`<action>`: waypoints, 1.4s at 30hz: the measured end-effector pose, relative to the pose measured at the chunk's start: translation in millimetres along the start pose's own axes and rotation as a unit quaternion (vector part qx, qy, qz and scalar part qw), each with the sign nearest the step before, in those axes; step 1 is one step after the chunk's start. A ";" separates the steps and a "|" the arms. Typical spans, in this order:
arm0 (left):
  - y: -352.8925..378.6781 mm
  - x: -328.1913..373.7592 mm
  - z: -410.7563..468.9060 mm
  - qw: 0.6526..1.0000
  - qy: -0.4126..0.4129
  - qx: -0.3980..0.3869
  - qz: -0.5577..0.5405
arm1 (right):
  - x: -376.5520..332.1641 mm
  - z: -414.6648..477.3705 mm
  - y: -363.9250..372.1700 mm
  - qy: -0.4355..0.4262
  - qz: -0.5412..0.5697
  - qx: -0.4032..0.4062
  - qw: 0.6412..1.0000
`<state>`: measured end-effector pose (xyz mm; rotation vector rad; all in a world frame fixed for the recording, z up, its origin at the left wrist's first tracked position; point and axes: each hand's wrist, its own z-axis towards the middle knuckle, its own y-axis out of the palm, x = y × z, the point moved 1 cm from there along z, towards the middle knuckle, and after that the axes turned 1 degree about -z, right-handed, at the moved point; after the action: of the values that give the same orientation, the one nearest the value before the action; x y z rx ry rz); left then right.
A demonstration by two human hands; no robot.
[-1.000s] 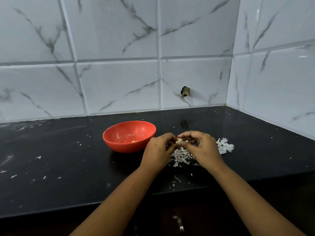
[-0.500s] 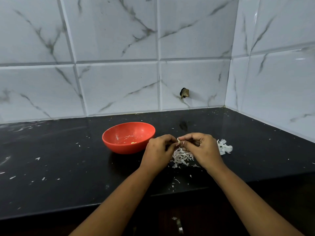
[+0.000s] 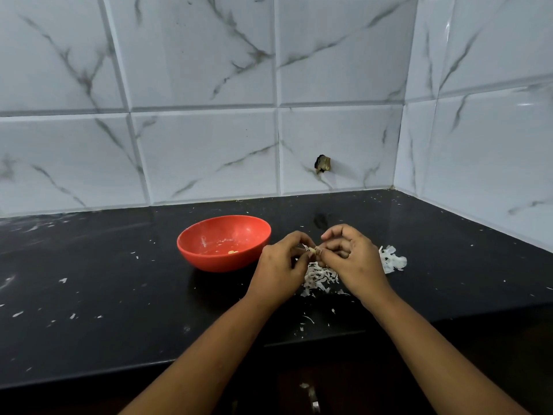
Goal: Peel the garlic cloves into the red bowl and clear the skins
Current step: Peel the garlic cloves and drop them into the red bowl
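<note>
Just left of the work, the red bowl (image 3: 215, 260) sits on the black counter (image 3: 104, 295), nearest the left hand (image 3: 279, 269). Its fingertips pinch a garlic clove (image 3: 313, 250) held crosswise, with the right hand (image 3: 354, 260) pinching the other end. Loose skins (image 3: 318, 278) lie heaped beneath and to the right, and the way to the bowl looks unobstructed.

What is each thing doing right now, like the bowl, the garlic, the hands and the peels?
Counter: flecked with skin scraps.
Red bowl: upright on the counter, only small bits inside.
Garlic clove: pinched above the counter, mostly hidden.
Left hand: pinching the clove.
Right hand: pinching the clove.
Skins: loose pile on the counter under the hands.
</note>
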<state>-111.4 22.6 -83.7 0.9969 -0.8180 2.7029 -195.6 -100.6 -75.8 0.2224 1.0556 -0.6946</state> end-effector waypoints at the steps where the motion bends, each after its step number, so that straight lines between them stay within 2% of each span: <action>1: -0.1 0.8 0.1 1.000 -0.005 0.003 -0.010 | -0.1 0.1 0.1 0.001 -0.003 0.000 1.000; 9: -3.0 2.8 2.5 0.994 -0.045 0.034 -0.089 | 3.4 -0.3 1.8 -0.003 -0.075 -0.008 0.997; 15: -4.4 0.8 5.3 0.989 -0.070 0.041 -0.122 | -1.6 -1.7 2.6 -0.011 -0.051 -0.051 0.997; 24: -3.5 1.0 5.9 0.988 -0.078 0.021 -0.134 | 1.7 -1.4 4.4 -0.022 -0.087 -0.014 0.996; 31: -3.6 3.1 5.7 0.988 -0.075 0.027 -0.136 | 2.9 -1.5 4.7 -0.039 -0.106 -0.015 0.994; 42: -3.2 1.9 6.2 0.981 -0.095 0.014 -0.170 | -1.5 -3.0 3.6 -0.029 -0.083 -0.014 0.996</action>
<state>-108.4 21.8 -77.2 1.2842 -0.5749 2.3631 -195.9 -95.8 -76.6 0.0916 1.0357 -0.8302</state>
